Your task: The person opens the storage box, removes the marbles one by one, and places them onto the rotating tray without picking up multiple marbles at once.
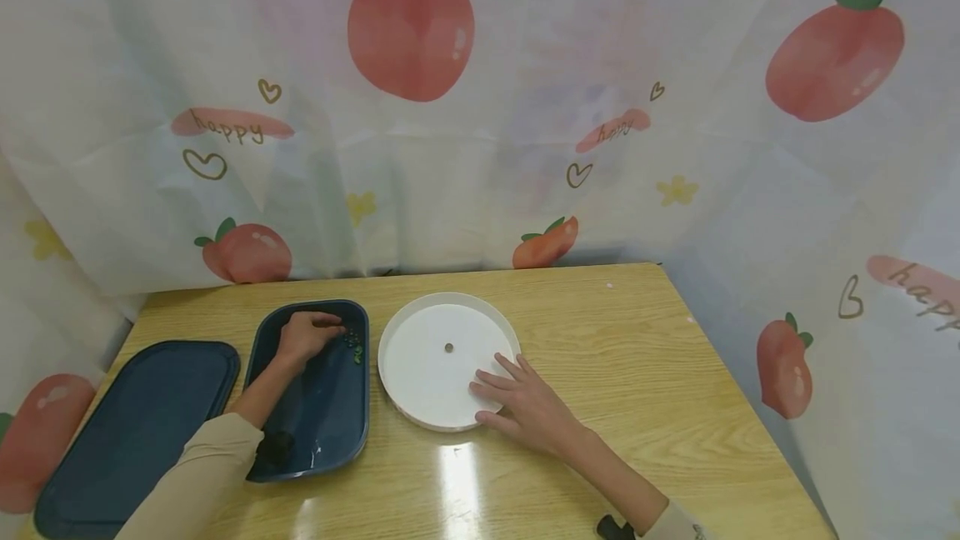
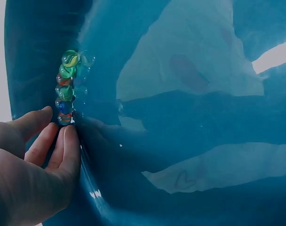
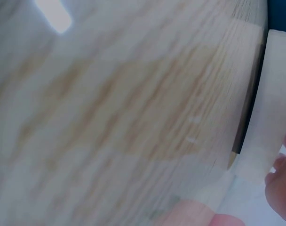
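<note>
In the head view my left hand [image 1: 303, 338] reaches into the deep dark-blue tray [image 1: 307, 461]. Glass marbles [image 2: 64, 90] with green, yellow, red and blue swirls line up along the tray's side in the left wrist view. Thumb and fingertips are at the end of that line, with a gap between them. To the right stands a round white tray [image 1: 420, 390] bearing one small round piece [image 1: 449, 347], too small to identify. Fingers spread, my right hand [image 1: 528, 407] lies over its right rim; in the right wrist view only part of that hand shows at the edge.
A second dark-blue tray [image 1: 138, 432], flat and shallow, lies at the far left of the wood-grain table [image 1: 615, 357]. Behind the table hangs a pale curtain [image 1: 480, 157] printed with fruit. A small black object [image 1: 615, 528] is beside the right sleeve.
</note>
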